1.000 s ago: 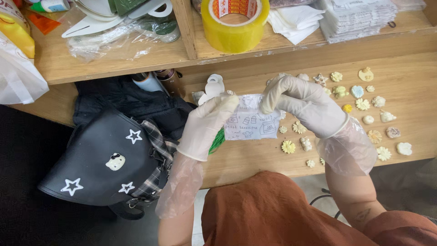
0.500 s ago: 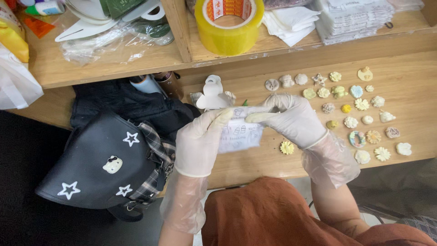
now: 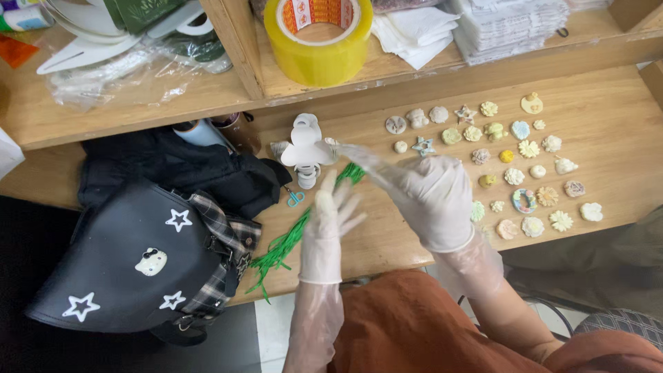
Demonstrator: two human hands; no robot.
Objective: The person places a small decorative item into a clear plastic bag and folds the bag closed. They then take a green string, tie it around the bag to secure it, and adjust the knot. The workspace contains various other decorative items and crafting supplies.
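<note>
Seemingly empty, both gloved hands hover over a wooden table point(image 3: 621, 131): the left hand point(image 3: 330, 220) has its fingers spread, and the right hand point(image 3: 421, 190) reaches forward with blurred fingertips, so I cannot tell whether they pinch anything. Nearest them, a bundle of green strips point(image 3: 293, 238) lies flat, its long axis running diagonally from near-left to far-right. A careless sweep might scatter the small moulded ornaments point(image 3: 525, 173) just beside the right hand.

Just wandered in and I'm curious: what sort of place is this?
Probably a small craft workbench. Rows of small pastel moulded ornaments lie on the wooden table, a big yellow roll of packing tape sits on the shelf, and green wire ties lie nearby.
</note>
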